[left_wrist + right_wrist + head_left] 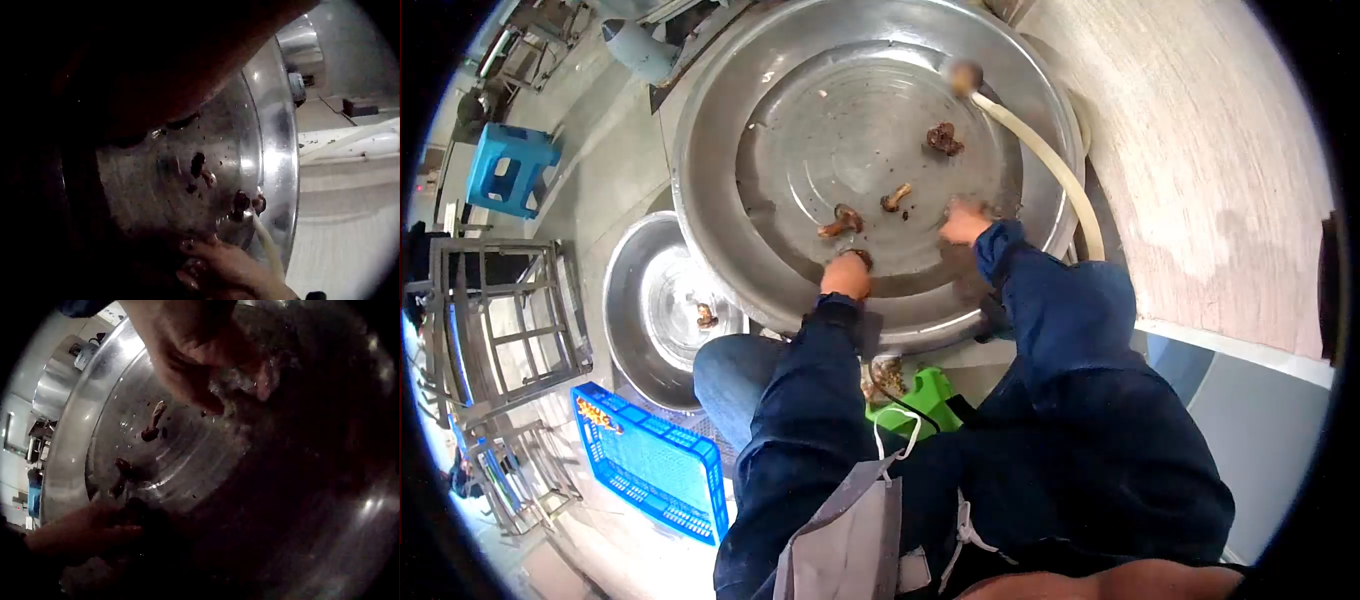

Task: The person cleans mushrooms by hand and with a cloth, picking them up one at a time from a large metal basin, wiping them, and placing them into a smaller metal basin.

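A wide metal basin (718,105) holds shallow water and several brown mushrooms. One mushroom (840,221) lies just beyond my left hand (846,277), another mushroom (895,197) sits between the hands, and a darker mushroom (945,139) is farther back. My left hand grips a dark mushroom (860,257) at the near side of the basin; its fingers are mostly in shadow in the right wrist view. My right hand (967,222) dips into the water at the right, thumb and fingers apart (194,359), with ripples around the fingertips and nothing visible between them.
A pale hose (1050,165) hangs over the basin's right rim. At the left stands a smaller metal basin (628,320) with one mushroom (706,316) inside. A blue crate (650,470), a blue stool (510,170) and metal racks (500,310) are farther left. A green object (925,400) is below the basin.
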Tool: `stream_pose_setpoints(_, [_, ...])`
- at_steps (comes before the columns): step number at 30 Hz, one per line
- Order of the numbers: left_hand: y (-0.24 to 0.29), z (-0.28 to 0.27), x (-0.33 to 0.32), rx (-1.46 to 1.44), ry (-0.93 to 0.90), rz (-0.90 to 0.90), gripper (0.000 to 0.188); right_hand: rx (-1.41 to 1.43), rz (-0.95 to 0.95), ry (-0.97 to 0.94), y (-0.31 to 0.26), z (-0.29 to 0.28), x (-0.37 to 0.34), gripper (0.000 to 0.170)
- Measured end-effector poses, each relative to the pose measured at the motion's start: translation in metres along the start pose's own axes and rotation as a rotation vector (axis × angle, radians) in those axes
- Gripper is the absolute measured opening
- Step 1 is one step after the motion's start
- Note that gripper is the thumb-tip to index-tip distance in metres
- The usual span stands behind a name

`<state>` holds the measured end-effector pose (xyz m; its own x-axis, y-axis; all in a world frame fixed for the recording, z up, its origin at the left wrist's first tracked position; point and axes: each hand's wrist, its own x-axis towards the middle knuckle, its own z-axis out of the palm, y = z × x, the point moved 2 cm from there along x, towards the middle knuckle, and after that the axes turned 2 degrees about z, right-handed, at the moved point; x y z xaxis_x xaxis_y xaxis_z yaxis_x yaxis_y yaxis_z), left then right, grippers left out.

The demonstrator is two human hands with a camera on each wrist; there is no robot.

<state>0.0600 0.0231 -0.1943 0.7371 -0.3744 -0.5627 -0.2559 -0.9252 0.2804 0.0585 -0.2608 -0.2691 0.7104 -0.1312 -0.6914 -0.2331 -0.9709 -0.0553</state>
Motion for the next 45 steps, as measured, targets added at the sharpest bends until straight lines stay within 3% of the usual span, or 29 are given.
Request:
stream_pose_setpoints(2, [0.008, 0.006, 0.013, -0.13, -0.092, 0.07, 0.033, 0.334, -0.26, -0.187, -0.036, -0.014, -0.017, 0.074])
stream_pose_setpoints(4, [0.012, 0.005, 0.018, -0.304, -0.169, 0.025, 0.034, 1.109, -0.351, -0.233, -0.064, -0.061, -0.077, 0.072])
stream_pose_setpoints(5, [0.022, -0.02, 0.0, -0.456, -0.273, -0.188, 0.034, 0.906, -0.345, 0.045, -0.056, -0.056, -0.071, 0.068])
stream_pose_setpoints(7, [0.012, -0.017, -0.006, -0.201, -0.036, -0.107, 0.033, 0.476, -0.323, 0.589, -0.035, -0.04, -0.049, 0.061])
stream_pose_setpoints(8, [0.005, -0.012, -0.004, -0.071, 0.085, -0.064, 0.033, 0.458, -0.207, 0.353, -0.04, -0.041, -0.049, 0.057])
stream_pose_setpoints(9, [-0.009, 0.008, 0.01, -0.042, 0.008, -0.051, 0.036, 0.431, -0.088, 0.117, -0.043, -0.044, -0.055, 0.054])
stream_pose_setpoints(12, [-0.002, 0.009, 0.008, -0.128, 0.069, 0.009, 0.038, 0.743, -0.379, -0.195, -0.05, -0.031, -0.067, 0.046])
stream_pose_setpoints(13, [0.02, -0.027, -0.021, -0.325, -0.016, -0.006, 0.04, 1.08, -0.337, -0.241, -0.071, -0.044, -0.091, 0.042])
stream_pose_setpoints(14, [0.02, -0.022, -0.016, -0.426, 0.005, 0.039, 0.039, 1.417, -0.285, -0.289, -0.088, -0.051, -0.108, 0.038])
stream_pose_setpoints(16, [0.012, -0.014, 0.005, -0.615, 0.057, 0.132, 0.039, 0.899, -0.55, 0.298, -0.106, -0.059, -0.111, 0.031])
stream_pose_setpoints(17, [0.04, -0.061, -0.032, -0.734, 0.036, 0.201, 0.036, 0.612, -0.658, 0.58, -0.109, -0.064, -0.114, 0.029])
stream_pose_setpoints(20, [0.055, -0.087, -0.064, -0.833, 0.076, 0.249, 0.026, 0.814, -0.492, 0.643, -0.098, -0.096, -0.133, 0.028])
stream_pose_setpoints(21, [0.058, -0.095, -0.074, -0.893, 0.044, 0.293, 0.023, 0.767, -0.524, 0.8, -0.09, -0.104, -0.132, 0.03])
stream_pose_setpoints(24, [0.061, -0.115, -0.108, -1.164, 0.053, 0.399, 0.026, 1.285, -0.366, 0.318, -0.079, -0.124, -0.161, 0.033])
stream_pose_setpoints(25, [0.061, -0.121, -0.118, -1.175, 0.062, 0.444, 0.025, 1.386, -0.314, 0.238, -0.085, -0.134, -0.19, 0.036])
stream_pose_setpoints(28, [0.061, -0.124, -0.133, -1.404, 0.176, 0.509, 0.025, 1.6, -0.414, 0.098, -0.105, -0.141, -0.243, 0.039])
stream_pose_setpoints(29, [0.06, -0.123, -0.136, -1.512, 0.207, 0.435, 0.026, 1.544, -0.479, 0.072, -0.104, -0.139, -0.242, 0.041])
stream_pose_setpoints(32, [0.055, -0.111, -0.12, -1.925, 0.134, 0.576, 0.03, 1.527, -0.735, 0.222, -0.109, -0.132, -0.24, 0.037])
stream_pose_setpoints(35, [0.061, -0.108, -0.122, -2.207, -0.039, 0.437, 0.029, 1.326, -0.743, 0.416, -0.113, -0.135, -0.241, 0.036])
stream_pose_setpoints(38, [0.06, -0.109, -0.114, -2.216, -0.088, 0.538, 0.034, 1.437, -0.973, 0.291, -0.118, -0.133, -0.238, 0.037])
stream_pose_setpoints(39, [0.06, -0.11, -0.117, -2.25, -0.092, 0.565, 0.038, 1.038, -0.858, 0.599, -0.111, -0.142, -0.249, 0.033])
stream_pose_setpoints(42, [0.062, -0.122, -0.123, -2.412, -0.217, 0.603, 0.04, 0.937, -0.861, 0.65, -0.108, -0.152, -0.26, 0.03])
stream_pose_setpoints(43, [0.064, -0.124, -0.128, -2.45, -0.177, 0.558, 0.036, 1.013, -0.887, 0.62, -0.108, -0.155, -0.265, 0.026])
stream_pose_setpoints(45, [0.063, -0.122, -0.121, -2.433, -0.076, 0.537, 0.033, 0.94, -0.864, 0.753, -0.106, -0.162, -0.27, 0.024])
